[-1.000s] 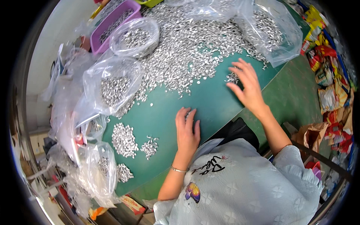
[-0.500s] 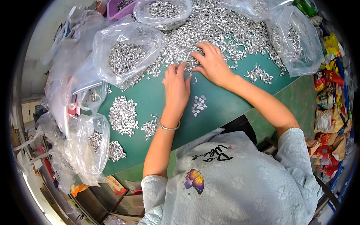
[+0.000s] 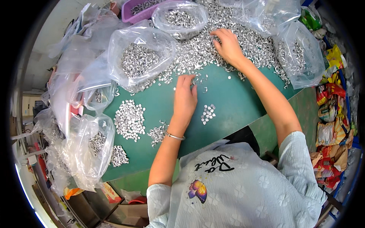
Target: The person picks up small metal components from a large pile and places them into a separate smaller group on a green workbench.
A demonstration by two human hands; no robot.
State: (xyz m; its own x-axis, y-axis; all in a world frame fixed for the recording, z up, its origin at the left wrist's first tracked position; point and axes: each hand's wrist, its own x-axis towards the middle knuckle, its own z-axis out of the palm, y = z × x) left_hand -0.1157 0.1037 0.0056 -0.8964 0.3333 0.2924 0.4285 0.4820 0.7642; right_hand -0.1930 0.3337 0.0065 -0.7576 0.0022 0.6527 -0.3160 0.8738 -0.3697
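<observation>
A broad heap of small curved silvery metal pieces point(image 3: 253, 47) covers the far part of the green table point(image 3: 159, 102). On the heap rests my right hand point(image 3: 230, 47), its fingers bent and spread over the pieces. My left hand point(image 3: 185, 95) lies at the near edge of the heap, fingers stretched forward and thumb apart, with a few loose pieces by its fingertips. Just right of my left wrist is a small cluster of flower-shaped metal pieces point(image 3: 208, 114). Left of it lie a larger pile of similar small pieces point(image 3: 129, 120) and a little pile of curved ones point(image 3: 157, 135).
Clear plastic bags point(image 3: 138, 57) of metal pieces stand at the far left, with a purple basket point(image 3: 131, 15) behind. Another such bag point(image 3: 300, 60) stands far right. A crumpled bag point(image 3: 85, 152) hangs at the left edge. Colourful packages point(image 3: 329, 131) line the right side.
My right hand has moved farther away, deeper over the heap. My left hand has drawn back slightly, and the two hands are now farther apart. The view has shifted a little.
</observation>
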